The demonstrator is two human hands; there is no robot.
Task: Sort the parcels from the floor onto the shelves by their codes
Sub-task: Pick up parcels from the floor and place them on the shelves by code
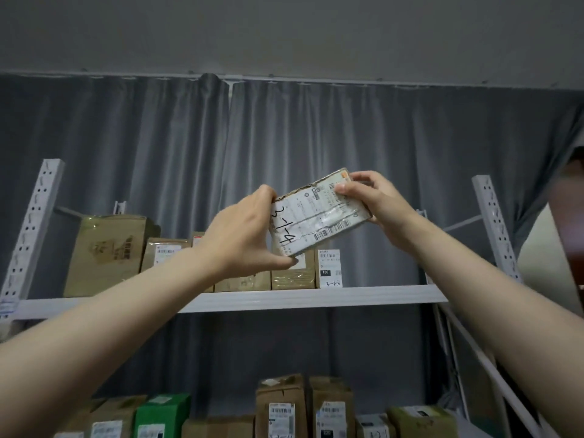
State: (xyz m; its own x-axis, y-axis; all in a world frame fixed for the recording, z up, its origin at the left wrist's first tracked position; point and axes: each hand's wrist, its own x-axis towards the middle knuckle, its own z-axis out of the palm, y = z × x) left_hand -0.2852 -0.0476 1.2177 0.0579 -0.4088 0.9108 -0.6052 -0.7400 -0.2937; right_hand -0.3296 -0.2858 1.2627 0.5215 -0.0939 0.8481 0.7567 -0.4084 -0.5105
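Our left hand (243, 235) and right hand (379, 203) both grip the parcel (319, 216) marked 3-1-4, mid-frame, before the upper shelf (379, 295) carrying brown boxes (107, 254).

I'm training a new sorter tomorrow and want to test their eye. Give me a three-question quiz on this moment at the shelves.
1. True or false: the flat parcel is held by the left hand alone.
2. Which handwritten code is on the flat parcel? A) 3-1-4 B) 2-1-4 C) 3-2-1
3. Fill in: the labelled parcel at the right end of the row on the upper shelf reads ___.

Key
1. False: the right hand grips its other end.
2. A
3. 3-1-3
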